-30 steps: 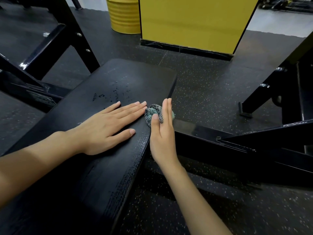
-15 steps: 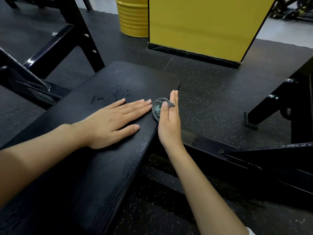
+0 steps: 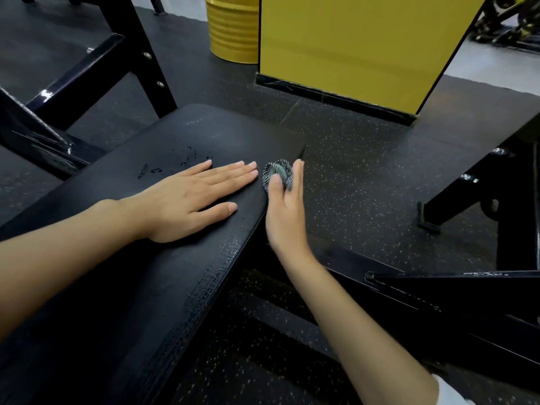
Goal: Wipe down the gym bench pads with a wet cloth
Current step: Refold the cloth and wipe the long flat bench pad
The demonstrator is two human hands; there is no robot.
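Bench pad (image 3: pixel 181 133): a flat, black, oblong cushion with rounded corners. Its cover looks like matte vinyl. The cover is smooth at the far end, and nearer the camera it is cracked into a fine, scaly grain along the right edge.
Wet marks (image 3: pixel 181 162): a small scatter of glossy dark droplets and smears on the pad, just beyond the left fingertips.
Cloth (image 3: pixel 277 171): a small crumpled wad of grey-green fabric with a woven, mesh-like pattern. It sits against the pad's right edge, just short of the far right corner.
Right hand (image 3: pixel 285 211): turned edge-on beside the pad, grasping the cloth. The thumb presses the wad from the near side, and the long, nearly straight fingers back it from the far side.
Left hand (image 3: pixel 187 200): released and holding nothing. It lies palm down on the pad with fingers straight and close together and the thumb spread. The fingertips are near the cloth but apart from it.
Floor (image 3: pixel 365 176): black rubber matting flecked with pale specks, with a seam running across it.
Frames (image 3: pixel 128 42): glossy black square-section steel tubing with bolt heads, on the left and right of the pad.
Yellow panel (image 3: pixel 350 48): smooth and flat, on a black base strip.
Yellow drum (image 3: pixel 230 27): a ribbed cylinder just left of the panel.
Sleeve (image 3: pixel 447 396): a white edge at the right forearm.
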